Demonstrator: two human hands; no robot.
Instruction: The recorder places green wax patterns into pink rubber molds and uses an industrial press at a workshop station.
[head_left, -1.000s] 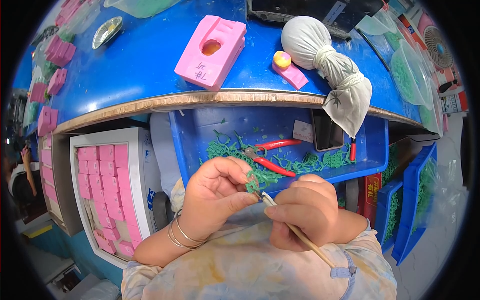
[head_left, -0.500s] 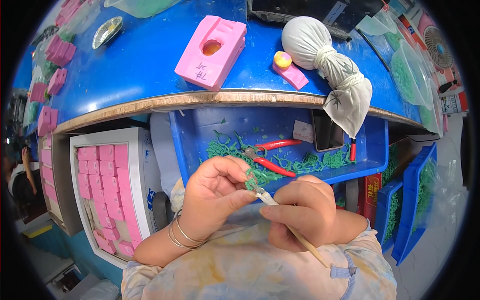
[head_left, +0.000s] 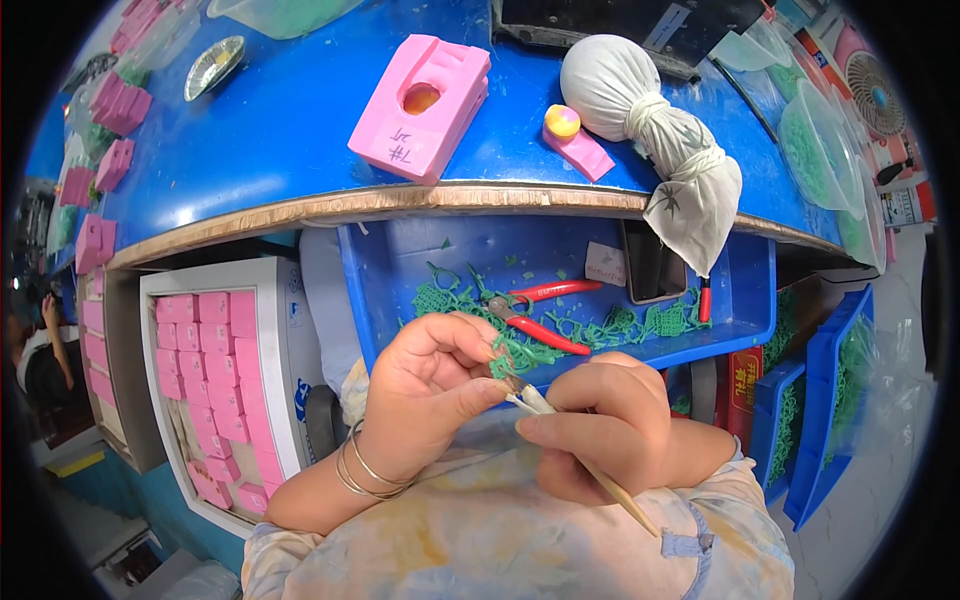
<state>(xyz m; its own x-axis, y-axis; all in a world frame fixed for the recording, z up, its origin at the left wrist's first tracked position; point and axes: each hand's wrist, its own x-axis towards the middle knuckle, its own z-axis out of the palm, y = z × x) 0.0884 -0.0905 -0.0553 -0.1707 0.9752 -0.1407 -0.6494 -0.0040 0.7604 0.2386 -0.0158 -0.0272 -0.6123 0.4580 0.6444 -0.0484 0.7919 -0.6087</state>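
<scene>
My left hand point(head_left: 425, 390) pinches a small green openwork piece point(head_left: 503, 362) between thumb and fingers, in front of my chest. My right hand point(head_left: 608, 415) is closed around a slim tool with a wooden handle point(head_left: 622, 497), a white-wrapped neck and a small metal tip. That tip meets the green piece at my left fingertips; the exact contact is too small to make out. Just beyond my hands is a blue tray point(head_left: 740, 310) holding green lattice scraps point(head_left: 620, 325). Red-handled cutting pliers point(head_left: 545, 333) lie open among the scraps.
A phone point(head_left: 655, 262) rests in the tray. On the blue table point(head_left: 270, 140) are a large pink block point(head_left: 405, 135), a small pink block point(head_left: 585, 155) and a tied white cloth bag point(head_left: 610, 85). A framed tray point(head_left: 275, 300) of pink blocks stands left; blue bins point(head_left: 825, 410) stand right.
The tool's tip and my left thumb have shifted slightly at the green piece, and a pale sliver now shows beside the thumb. Both hands keep their holds.
</scene>
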